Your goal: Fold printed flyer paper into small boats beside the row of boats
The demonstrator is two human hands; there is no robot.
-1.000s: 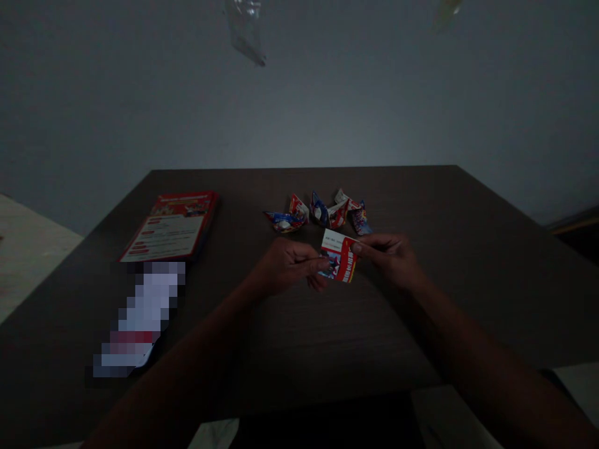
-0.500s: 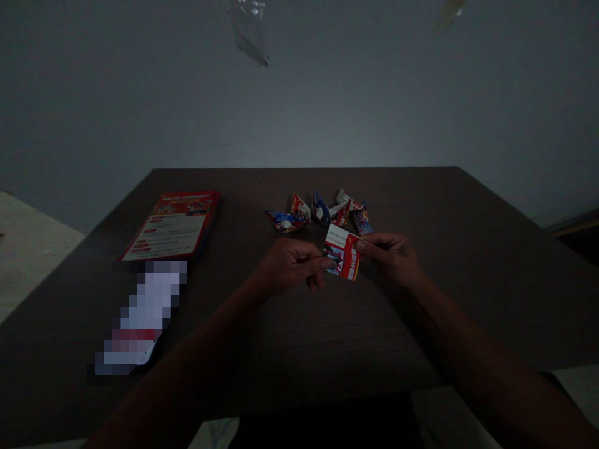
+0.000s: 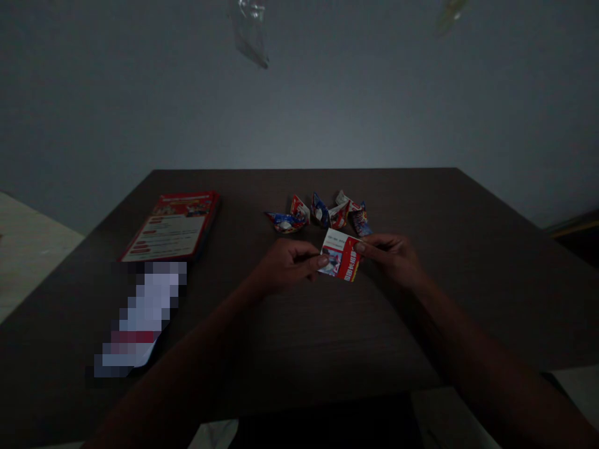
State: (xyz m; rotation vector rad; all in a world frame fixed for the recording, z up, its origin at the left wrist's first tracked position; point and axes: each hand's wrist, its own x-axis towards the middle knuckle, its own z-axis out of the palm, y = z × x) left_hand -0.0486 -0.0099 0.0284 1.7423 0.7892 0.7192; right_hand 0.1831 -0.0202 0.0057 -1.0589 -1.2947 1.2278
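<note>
Currently left hand [image 3: 287, 265] pinches left edge of red-and-white printed paper [image 3: 341, 257], right hand [image 3: 394, 257] pinches right edge; paper sits over middle of table [image 3: 304, 349], just near side of folded pieces [image 3: 321, 211]. Risk: uneven pull could tear or skew paper; hands pushed too far could bump, scatter pieces.

Dim overall, soft glow on wall [image 3: 322, 125], darkened corners, pixelated patch [image 3: 147, 312]

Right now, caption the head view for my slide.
Left hand and right hand hold printed paper near folded pieces on a table.
</note>
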